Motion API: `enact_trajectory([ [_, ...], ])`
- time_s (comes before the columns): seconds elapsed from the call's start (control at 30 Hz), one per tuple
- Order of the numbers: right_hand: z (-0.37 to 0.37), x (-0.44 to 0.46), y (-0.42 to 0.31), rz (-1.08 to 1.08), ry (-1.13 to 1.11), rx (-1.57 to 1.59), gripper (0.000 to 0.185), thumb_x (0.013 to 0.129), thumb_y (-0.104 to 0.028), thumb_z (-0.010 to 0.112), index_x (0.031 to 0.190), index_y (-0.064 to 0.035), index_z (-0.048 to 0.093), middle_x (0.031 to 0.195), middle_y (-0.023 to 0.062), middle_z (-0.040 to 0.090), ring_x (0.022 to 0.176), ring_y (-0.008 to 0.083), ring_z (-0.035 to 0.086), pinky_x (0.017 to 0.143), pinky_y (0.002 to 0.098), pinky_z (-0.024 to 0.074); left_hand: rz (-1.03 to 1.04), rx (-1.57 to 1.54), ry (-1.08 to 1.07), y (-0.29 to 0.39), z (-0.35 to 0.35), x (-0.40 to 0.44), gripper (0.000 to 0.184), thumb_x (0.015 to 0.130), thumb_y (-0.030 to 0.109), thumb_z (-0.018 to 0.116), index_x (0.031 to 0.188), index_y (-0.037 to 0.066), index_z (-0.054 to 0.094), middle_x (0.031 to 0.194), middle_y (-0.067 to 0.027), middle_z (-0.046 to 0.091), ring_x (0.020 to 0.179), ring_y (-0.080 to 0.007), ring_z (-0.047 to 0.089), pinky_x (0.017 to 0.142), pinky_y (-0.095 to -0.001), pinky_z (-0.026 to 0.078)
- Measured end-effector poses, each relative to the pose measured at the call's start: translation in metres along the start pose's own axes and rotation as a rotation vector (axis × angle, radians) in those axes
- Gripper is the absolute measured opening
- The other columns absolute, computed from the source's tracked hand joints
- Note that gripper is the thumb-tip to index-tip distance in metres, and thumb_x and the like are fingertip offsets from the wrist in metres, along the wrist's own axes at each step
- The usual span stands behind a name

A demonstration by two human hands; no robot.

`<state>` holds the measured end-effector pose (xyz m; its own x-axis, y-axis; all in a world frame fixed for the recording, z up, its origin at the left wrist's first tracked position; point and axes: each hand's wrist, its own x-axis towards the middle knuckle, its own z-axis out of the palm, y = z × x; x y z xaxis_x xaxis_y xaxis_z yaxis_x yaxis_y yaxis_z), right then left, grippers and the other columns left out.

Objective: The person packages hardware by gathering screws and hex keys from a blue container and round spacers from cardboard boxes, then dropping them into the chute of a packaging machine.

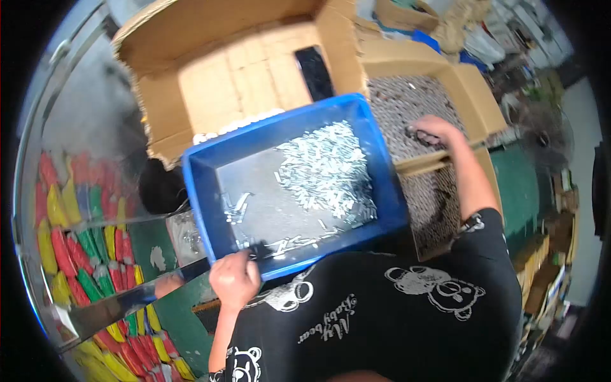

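Note:
A blue plastic bin (pixel 377 137) holds a heap of small shiny metal pieces (pixel 328 169), with a few more scattered at its left and near edges. My left hand (pixel 235 279) is closed at the bin's near left corner, a small dark object at its fingertips that I cannot make out. Over a cardboard box (pixel 474 105) of small greyish-brown parts (pixel 407 102), my right hand (pixel 436 132) has its fingers curled above the parts. What it grips, if anything, is too small to tell.
Behind the bin stands an open carton (pixel 229 79) with a dark phone-like object (pixel 314 73) inside. A second box of parts (pixel 433 207) sits right of the bin. Red, green and yellow bundles (pixel 95 254) lie at the left, beside a metal frame.

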<state>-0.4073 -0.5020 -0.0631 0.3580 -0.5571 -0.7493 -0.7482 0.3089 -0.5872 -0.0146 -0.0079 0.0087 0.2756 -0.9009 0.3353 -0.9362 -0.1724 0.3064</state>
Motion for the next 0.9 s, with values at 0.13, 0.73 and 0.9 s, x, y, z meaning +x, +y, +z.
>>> enact_trajectory([
  [0.13, 0.037, -0.044, -0.117, -0.960, -0.064, -0.013, 0.034, 0.092, -0.038, 0.062, 0.104, -0.0061, 0.062, 0.082, 0.0021, 0.061, 0.050, 0.0047, 0.042, 0.039, 0.0188, 0.0285, 0.008, -0.010, 0.010, 0.000, 0.001, 0.001, 0.011, 0.067, 0.008, 0.063, 0.077, 0.005, 0.067, 0.066, -0.0130, 0.063, 0.059, -0.0301, 0.061, 0.059, -0.0411, 0.049],
  [0.73, 0.289, 0.074, -0.311, -0.825, -0.274, -1.065, 0.049, 0.082, -0.017, 0.068, 0.130, -0.0184, 0.059, 0.105, 0.0158, 0.070, 0.094, 0.0286, 0.067, 0.082, 0.0399, 0.0513, 0.061, -0.140, -0.052, -0.018, -0.001, -0.002, 0.023, 0.062, 0.012, 0.068, 0.084, 0.006, 0.067, 0.061, -0.0050, 0.056, 0.054, -0.0231, 0.057, 0.051, -0.0367, 0.043],
  [0.9, 0.290, 0.071, -0.317, -0.739, -0.266, -1.029, 0.040, 0.080, -0.017, 0.068, 0.120, -0.0127, 0.063, 0.097, 0.0136, 0.069, 0.088, 0.0274, 0.067, 0.077, 0.0367, 0.0519, 0.049, -0.087, -0.067, -0.018, 0.003, 0.000, 0.026, 0.059, 0.015, 0.069, 0.083, 0.008, 0.066, 0.061, -0.0026, 0.054, 0.053, -0.0208, 0.055, 0.050, -0.0350, 0.043],
])
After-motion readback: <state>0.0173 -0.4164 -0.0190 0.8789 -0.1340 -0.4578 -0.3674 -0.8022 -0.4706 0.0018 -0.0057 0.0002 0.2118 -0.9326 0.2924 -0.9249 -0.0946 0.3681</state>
